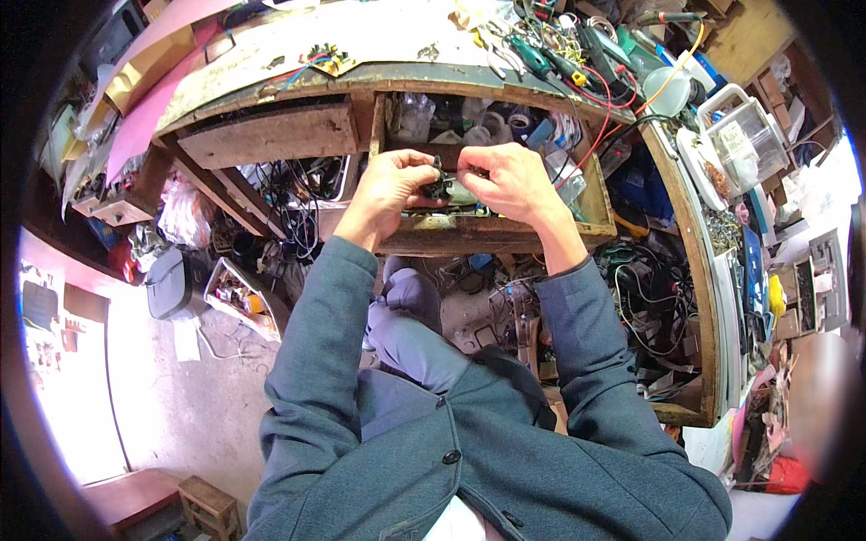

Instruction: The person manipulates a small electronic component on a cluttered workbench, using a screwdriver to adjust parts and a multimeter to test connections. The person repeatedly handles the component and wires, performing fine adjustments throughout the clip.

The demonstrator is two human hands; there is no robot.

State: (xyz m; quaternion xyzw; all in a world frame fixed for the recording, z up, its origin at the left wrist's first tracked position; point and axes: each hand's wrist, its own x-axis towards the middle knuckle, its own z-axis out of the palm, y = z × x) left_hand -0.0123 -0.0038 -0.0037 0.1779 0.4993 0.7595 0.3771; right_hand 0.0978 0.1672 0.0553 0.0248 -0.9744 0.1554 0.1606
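Both hands are raised over an open wooden drawer (505, 236) and close together. Between finger and thumb, my left hand (392, 187) grips a small black part (438, 187) whose exact kind I cannot make out. My right hand (514, 180) is closed in a pinch just to the right of that part. Whatever lies in its fingers is hidden or too small to name. Below and behind the hands, the drawer holds clear plastic bags (417, 113), a roll of tape (519, 122) and other small items.
Pliers (494, 52), a green-handled screwdriver (530, 59) and tangled wires (600, 86) crowd the bench's right back. A small yellow-and-black part (332, 59) with wires lies further left. Clear plastic boxes (747, 144) stand at the right. Cables (302, 203) fill the space under the bench.
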